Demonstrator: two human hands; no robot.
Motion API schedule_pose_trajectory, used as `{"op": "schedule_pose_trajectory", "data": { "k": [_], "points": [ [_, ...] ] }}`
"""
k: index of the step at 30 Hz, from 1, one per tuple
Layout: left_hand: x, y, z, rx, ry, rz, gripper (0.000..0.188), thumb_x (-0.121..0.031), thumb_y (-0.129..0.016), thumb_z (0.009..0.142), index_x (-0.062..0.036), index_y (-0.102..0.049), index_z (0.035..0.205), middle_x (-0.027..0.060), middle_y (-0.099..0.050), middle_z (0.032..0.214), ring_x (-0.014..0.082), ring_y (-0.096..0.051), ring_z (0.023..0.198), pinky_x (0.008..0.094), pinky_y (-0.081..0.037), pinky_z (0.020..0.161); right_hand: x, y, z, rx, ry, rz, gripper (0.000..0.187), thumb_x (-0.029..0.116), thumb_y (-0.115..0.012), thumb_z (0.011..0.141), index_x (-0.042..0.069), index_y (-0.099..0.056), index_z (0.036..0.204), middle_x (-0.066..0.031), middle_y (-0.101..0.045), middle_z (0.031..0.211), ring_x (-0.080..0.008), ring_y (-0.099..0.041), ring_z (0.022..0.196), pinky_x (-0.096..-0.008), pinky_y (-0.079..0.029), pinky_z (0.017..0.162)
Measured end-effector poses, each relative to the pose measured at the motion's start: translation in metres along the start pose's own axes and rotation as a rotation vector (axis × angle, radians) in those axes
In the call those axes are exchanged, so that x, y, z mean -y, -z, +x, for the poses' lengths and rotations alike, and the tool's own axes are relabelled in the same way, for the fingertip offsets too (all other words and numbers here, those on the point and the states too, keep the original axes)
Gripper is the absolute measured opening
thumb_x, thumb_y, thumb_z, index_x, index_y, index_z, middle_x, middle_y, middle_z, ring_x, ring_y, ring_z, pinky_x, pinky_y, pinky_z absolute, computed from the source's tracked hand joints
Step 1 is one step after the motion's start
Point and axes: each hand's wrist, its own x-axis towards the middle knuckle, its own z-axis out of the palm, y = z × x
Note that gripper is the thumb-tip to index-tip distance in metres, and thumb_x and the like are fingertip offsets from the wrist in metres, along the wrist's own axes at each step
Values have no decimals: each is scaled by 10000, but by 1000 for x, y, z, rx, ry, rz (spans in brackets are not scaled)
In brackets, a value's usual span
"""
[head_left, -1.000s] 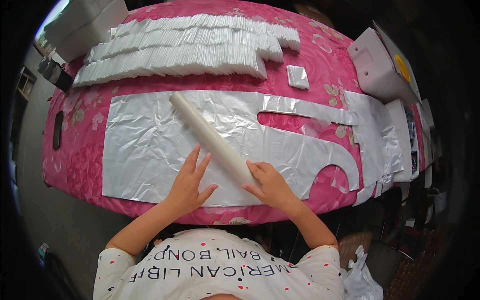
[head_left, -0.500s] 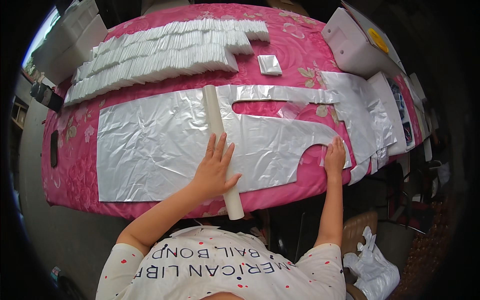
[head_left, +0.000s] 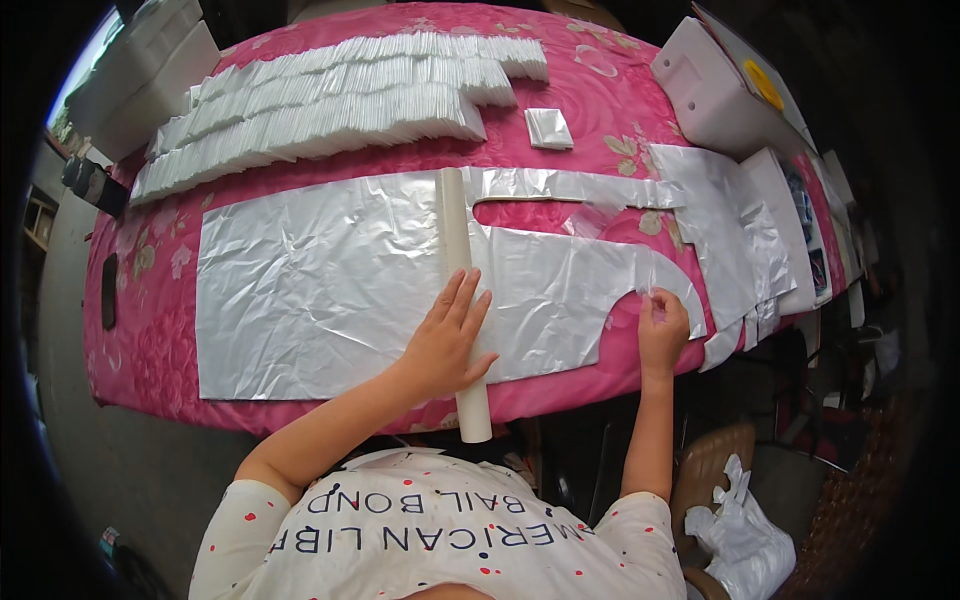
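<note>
One white tube [head_left: 462, 300] across one silver plastic sheet [head_left: 320, 290] on pink table [head_left: 150, 350]. Left hand [head_left: 447, 340] flat on tube; right hand [head_left: 662, 330] pinches sheet edge. Tube now nearly straight, right hand unmoved.

left hand [head_left: 447, 345] flat, right hand [head_left: 662, 330] pinching

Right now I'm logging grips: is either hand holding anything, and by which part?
The right hand pinches the silver plastic sheet at its cut-out edge. The left hand lies flat on the white tube, pressing, not gripping.
</note>
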Motion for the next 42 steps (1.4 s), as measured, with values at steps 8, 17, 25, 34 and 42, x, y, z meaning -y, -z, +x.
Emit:
{"op": "schedule_pose_trajectory", "data": {
  "k": [8, 17, 25, 34, 42],
  "points": [
    [14, 36, -14, 183, 703, -1368, 360, -151, -590, 873, 26, -493, 1171, 104, -622, 980, 148, -606, 903, 273, -488, 798, 190, -2, -67, 638, 338, 740, 251, 114, -705, 716, 19, -599, 922, -108, -627, 881, -277, -601, 777, -352, -479, 668],
    [171, 154, -143, -20, 1034, -780, 185, -46, -577, 806, 18, -590, 980, 65, -618, 862, 129, -601, 769, 257, -477, 719, 185, 26, -94, 664, 69, 221, 401, 310, -742, 687, 33, -590, 934, -124, -622, 884, -263, -597, 777, -328, -470, 648],
    [117, 154, -90, -313, 320, 268, 313, -8, -596, 763, -19, -567, 1074, 154, -588, 1058, 323, -553, 975, 371, -449, 844, 180, 20, -108, 1206, -336, 297, 451, 429, -644, 738, -8, -630, 853, -179, -644, 721, -333, -634, 682, -384, -493, 645],
    [49, -10, -17, -79, 59, 5, 514, -92, -444, 829, 115, -344, 1288, 258, -345, 1359, 366, -297, 1301, 426, -248, 1077, 170, 26, -101, 1303, -301, 267, 423, 399, -621, 742, -5, -657, 862, -194, -644, 735, -346, -631, 704, -394, -490, 672],
    [47, -19, -21, 14, 115, 225, 601, -205, -376, 833, 120, -284, 1331, 254, -278, 1412, 343, -216, 1350, 423, -146, 1111, 163, -16, -47, 1222, -149, 340, 625, 554, -580, 792, -62, -633, 704, -163, -617, 609, -280, -623, 579, -342, -477, 566]
  ]
}}
